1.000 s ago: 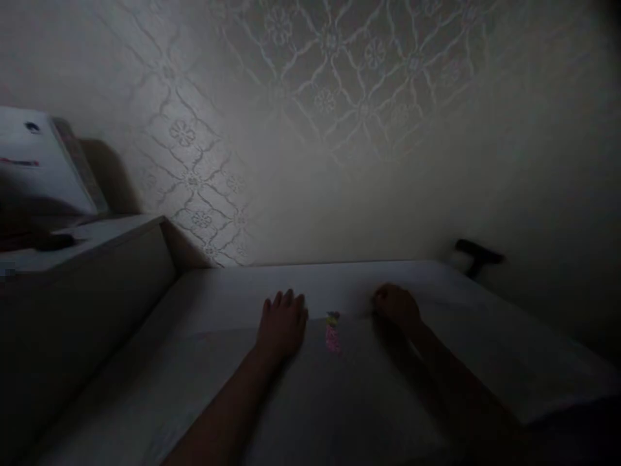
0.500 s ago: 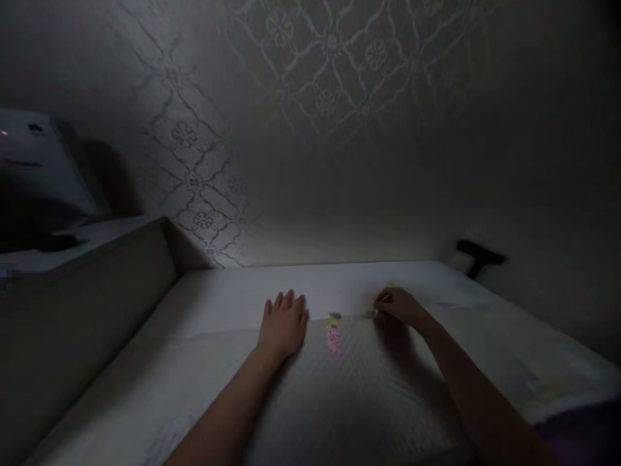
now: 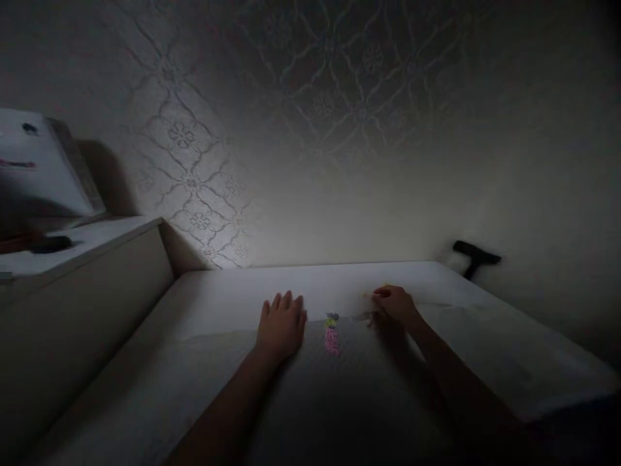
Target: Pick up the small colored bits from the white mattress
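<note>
My left hand [image 3: 280,329] lies flat, palm down, fingers slightly spread, on the white surface at the edge of a pale textured cloth [image 3: 218,362]. To its right is a little cluster of small pieces: a pink heap [image 3: 332,342], a yellow bit [image 3: 331,321] above it, and a grey bit [image 3: 334,316] at the top. My right hand [image 3: 395,304] is further right, thumb and fingers pinched together. A thin yellowish piece [image 3: 366,295] pokes out at its fingertips; its kind is too small and dim to make out. More yellow [image 3: 386,285] shows just behind the knuckles.
A patterned wall [image 3: 315,162] rises behind the white surface [image 3: 233,294]. At left, a raised ledge [image 3: 116,226] carries a white box [image 3: 43,162] and a dark object [image 3: 51,244]. A black T-shaped object [image 3: 475,254] stands at the right edge by the wall. The light is dim.
My right hand has shifted slightly up, and a thin yellowish piece now shows at its fingertips. My left hand has stayed in place on the surface. The wall looks brighter.
</note>
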`<state>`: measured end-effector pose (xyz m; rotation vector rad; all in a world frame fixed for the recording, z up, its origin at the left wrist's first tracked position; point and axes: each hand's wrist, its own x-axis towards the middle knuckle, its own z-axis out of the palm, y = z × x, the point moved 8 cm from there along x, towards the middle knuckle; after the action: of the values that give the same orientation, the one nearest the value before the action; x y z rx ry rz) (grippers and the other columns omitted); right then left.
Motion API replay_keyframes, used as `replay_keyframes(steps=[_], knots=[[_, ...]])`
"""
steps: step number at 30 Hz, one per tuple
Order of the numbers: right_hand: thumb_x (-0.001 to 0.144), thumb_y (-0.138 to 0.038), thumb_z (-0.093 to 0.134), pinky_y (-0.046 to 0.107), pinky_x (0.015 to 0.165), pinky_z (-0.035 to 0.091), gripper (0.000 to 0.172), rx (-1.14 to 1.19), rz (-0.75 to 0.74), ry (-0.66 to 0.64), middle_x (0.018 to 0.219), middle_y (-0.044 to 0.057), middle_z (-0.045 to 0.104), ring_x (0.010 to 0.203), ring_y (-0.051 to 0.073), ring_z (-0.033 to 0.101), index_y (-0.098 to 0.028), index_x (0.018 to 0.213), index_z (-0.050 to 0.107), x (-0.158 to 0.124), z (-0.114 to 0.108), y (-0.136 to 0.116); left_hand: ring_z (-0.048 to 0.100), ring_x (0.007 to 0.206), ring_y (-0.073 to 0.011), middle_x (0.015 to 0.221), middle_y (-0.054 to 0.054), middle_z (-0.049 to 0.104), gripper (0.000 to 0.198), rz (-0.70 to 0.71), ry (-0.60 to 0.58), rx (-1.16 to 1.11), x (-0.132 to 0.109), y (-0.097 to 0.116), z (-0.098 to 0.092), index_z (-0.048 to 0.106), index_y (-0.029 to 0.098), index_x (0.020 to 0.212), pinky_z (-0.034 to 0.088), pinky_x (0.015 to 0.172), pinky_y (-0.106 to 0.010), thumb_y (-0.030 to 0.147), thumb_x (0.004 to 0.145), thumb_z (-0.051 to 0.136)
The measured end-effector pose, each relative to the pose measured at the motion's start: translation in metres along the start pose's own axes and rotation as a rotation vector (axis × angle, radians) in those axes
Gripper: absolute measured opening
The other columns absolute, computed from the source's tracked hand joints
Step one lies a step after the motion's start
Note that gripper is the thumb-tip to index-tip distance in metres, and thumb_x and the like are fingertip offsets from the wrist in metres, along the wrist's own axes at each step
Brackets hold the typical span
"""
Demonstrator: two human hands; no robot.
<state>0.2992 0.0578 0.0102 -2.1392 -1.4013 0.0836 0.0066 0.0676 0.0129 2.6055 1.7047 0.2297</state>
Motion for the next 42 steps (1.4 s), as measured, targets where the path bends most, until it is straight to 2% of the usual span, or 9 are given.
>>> replay_keyframes(steps=[11, 18, 23, 26, 30, 33, 36, 39, 42], knots=[[0.073, -0.018, 0.063, 0.031, 0.082, 0.053, 0.017, 0.081, -0.203, -0.009, 0.085, 0.005, 0.076, 0.084, 0.020, 0.071, -0.021, 0.083, 0.076, 0.005, 0.018, -0.035, 0.032, 0.140, -0.0321, 0.152, -0.014, 0.037, 0.048, 0.007, -0.004, -0.006, 0.000, 0.000, 0.001, 0.043, 0.019, 0.142, 0.027, 0.112, -0.054, 0.033, 0.099, 0.030], [0.073, -0.018, 0.062, 0.029, 0.081, 0.052, 0.015, 0.057, -0.204, -0.023, 0.085, 0.004, 0.076, 0.083, 0.019, 0.071, -0.022, 0.080, 0.075, 0.004, 0.015, -0.034, 0.032, 0.140, -0.0323, 0.152, -0.013, 0.036, 0.048, 0.003, -0.015, 0.002, 0.000, 0.000, 0.002, 0.042, 0.019, 0.142, 0.027, 0.112, -0.053, 0.033, 0.099, 0.028], [0.076, -0.020, 0.064, 0.026, 0.078, 0.051, 0.012, -0.002, -0.122, -0.005, 0.086, 0.004, 0.076, 0.086, 0.019, 0.071, -0.021, 0.081, 0.075, 0.007, 0.001, -0.009, 0.031, 0.140, -0.0329, 0.153, -0.013, 0.035, 0.049, 0.005, -0.012, -0.002, -0.001, -0.001, 0.003, 0.041, 0.018, 0.143, 0.026, 0.113, -0.053, 0.034, 0.099, 0.028], [0.077, -0.021, 0.063, 0.026, 0.075, 0.051, 0.012, -0.070, -0.036, 0.046, 0.085, 0.004, 0.076, 0.086, 0.020, 0.071, -0.022, 0.078, 0.074, 0.011, -0.012, 0.017, 0.032, 0.140, -0.0332, 0.152, -0.013, 0.036, 0.048, 0.014, -0.004, -0.007, 0.000, -0.001, 0.002, 0.043, 0.018, 0.142, 0.027, 0.112, -0.054, 0.033, 0.099, 0.029], [0.077, -0.021, 0.060, 0.029, 0.075, 0.052, 0.015, -0.173, 0.091, 0.177, 0.085, 0.005, 0.076, 0.086, 0.022, 0.071, -0.022, 0.080, 0.075, 0.015, -0.033, 0.056, 0.033, 0.139, -0.0325, 0.151, -0.014, 0.038, 0.047, 0.016, 0.015, -0.011, 0.000, 0.000, 0.000, 0.044, 0.020, 0.141, 0.028, 0.112, -0.054, 0.033, 0.099, 0.029], [0.076, -0.019, 0.058, 0.033, 0.076, 0.053, 0.021, -0.230, 0.206, 0.247, 0.089, 0.009, 0.076, 0.088, 0.026, 0.070, -0.019, 0.085, 0.076, 0.017, -0.044, 0.084, 0.033, 0.139, -0.0322, 0.151, -0.014, 0.038, 0.047, 0.013, 0.013, -0.010, 0.000, -0.001, 0.001, 0.044, 0.020, 0.141, 0.028, 0.111, -0.054, 0.033, 0.099, 0.030], [0.075, -0.018, 0.056, 0.037, 0.075, 0.054, 0.024, -0.231, 0.299, 0.258, 0.091, 0.013, 0.075, 0.089, 0.030, 0.070, -0.016, 0.089, 0.076, 0.017, -0.048, 0.105, 0.033, 0.140, -0.0319, 0.152, -0.013, 0.037, 0.047, 0.013, -0.003, -0.007, 0.000, -0.001, 0.002, 0.044, 0.020, 0.141, 0.028, 0.112, -0.054, 0.033, 0.098, 0.029], [0.076, -0.017, 0.055, 0.038, 0.078, 0.053, 0.026, -0.223, 0.310, 0.259, 0.097, 0.015, 0.074, 0.092, 0.030, 0.069, -0.015, 0.092, 0.075, 0.016, -0.050, 0.109, 0.033, 0.140, -0.0320, 0.152, -0.013, 0.038, 0.048, 0.012, 0.000, -0.003, 0.000, -0.001, 0.002, 0.043, 0.020, 0.142, 0.028, 0.112, -0.053, 0.034, 0.099, 0.029], [0.075, -0.015, 0.054, 0.037, 0.080, 0.051, 0.027, -0.212, 0.249, 0.278, 0.092, 0.014, 0.073, 0.092, 0.029, 0.068, -0.016, 0.093, 0.074, 0.016, -0.054, 0.096, 0.033, 0.140, -0.0318, 0.152, -0.013, 0.038, 0.047, 0.009, 0.008, -0.007, 0.000, -0.001, 0.001, 0.043, 0.020, 0.142, 0.028, 0.112, -0.053, 0.034, 0.099, 0.029]])
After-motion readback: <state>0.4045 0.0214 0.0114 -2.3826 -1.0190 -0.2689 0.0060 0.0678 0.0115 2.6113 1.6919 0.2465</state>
